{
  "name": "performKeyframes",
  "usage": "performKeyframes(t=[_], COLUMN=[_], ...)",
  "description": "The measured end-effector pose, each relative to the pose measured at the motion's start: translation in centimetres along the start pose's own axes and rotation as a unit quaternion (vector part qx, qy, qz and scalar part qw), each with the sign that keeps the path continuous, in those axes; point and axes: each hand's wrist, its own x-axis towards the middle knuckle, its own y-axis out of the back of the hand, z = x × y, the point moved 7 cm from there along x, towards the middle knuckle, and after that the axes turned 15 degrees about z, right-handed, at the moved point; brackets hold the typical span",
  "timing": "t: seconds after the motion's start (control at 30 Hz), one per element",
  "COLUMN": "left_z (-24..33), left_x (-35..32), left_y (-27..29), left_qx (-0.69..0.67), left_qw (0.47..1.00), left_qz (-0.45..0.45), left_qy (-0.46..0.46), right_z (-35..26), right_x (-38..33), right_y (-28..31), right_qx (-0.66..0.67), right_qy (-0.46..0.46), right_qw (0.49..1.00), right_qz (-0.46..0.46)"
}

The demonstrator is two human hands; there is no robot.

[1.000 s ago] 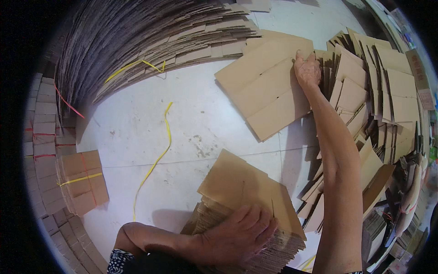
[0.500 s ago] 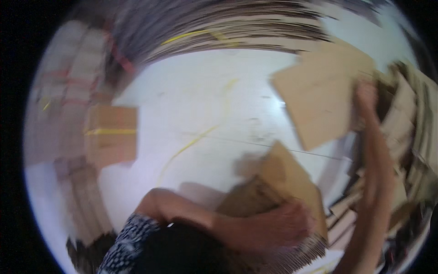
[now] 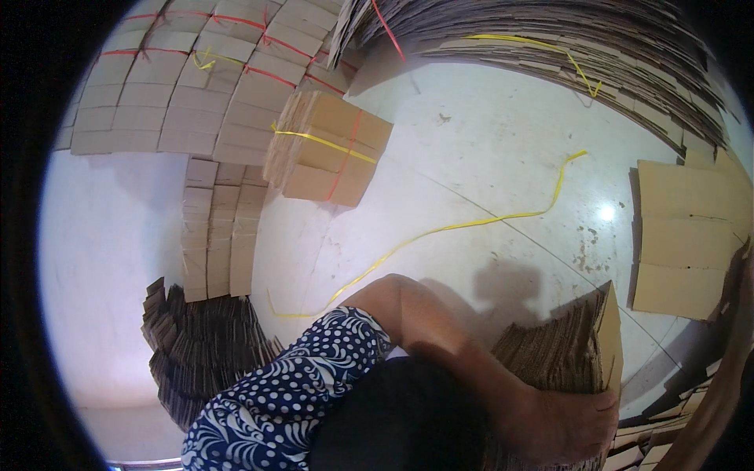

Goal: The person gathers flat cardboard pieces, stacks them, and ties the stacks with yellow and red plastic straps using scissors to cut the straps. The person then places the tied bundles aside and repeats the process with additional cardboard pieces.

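A stack of upright brown cardboard sheets [image 3: 554, 353] stands at the lower right, its outer sheet [image 3: 610, 337] facing right. My left hand [image 3: 569, 428] lies over the near part of this stack, its fingers closed at the outer sheet. At the far right is a flat, creased cardboard piece [image 3: 682, 235] with fold lines across it. My right forearm [image 3: 726, 369] rises along the right rim of the view to that piece's right edge. The fingers of my right hand are hidden at the dark rim.
A strapped cardboard bundle [image 3: 334, 149] stands on the pale floor, left of centre. Tied cardboard stacks [image 3: 188, 86] fill the upper left; long rows of sheets [image 3: 565, 63] line the back. A loose yellow strap [image 3: 440, 229] crosses the floor. Dark-edged sheets [image 3: 208, 345] stand at lower left.
The view has swung left, so the scene sits further right. My right hand, earlier gripping the cardboard piece in plain sight, is now at the rim. My left hand stays at the upright stack.
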Motion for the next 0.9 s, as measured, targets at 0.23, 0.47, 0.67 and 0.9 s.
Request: performKeyframes(t=[0.23,0.47,0.67,0.9], left_z=[0.3,-0.4,-0.4,-0.1], left_x=[0.4,-0.8,0.4,0.3], left_y=[-0.3,-0.4,0.3,0.0], left_qx=[-0.025,-0.082,-0.026,-0.045], left_qw=[0.999,0.995,0.999,0.993], left_qz=[-0.033,0.02,-0.041,-0.11], left_qy=[0.013,0.051,0.005,0.014], right_z=[1.7,-0.1,-8.3,-8.7], right_x=[-0.3,-2.4,-9.5,-14.4], right_y=[1.2,5.7,15.4,17.8], right_qx=[0.109,0.366,0.53,0.567], right_qy=[-0.055,-0.143,-0.083,-0.168], right_qw=[0.992,0.917,0.844,0.805], right_qz=[0.017,0.064,0.028,0.059])
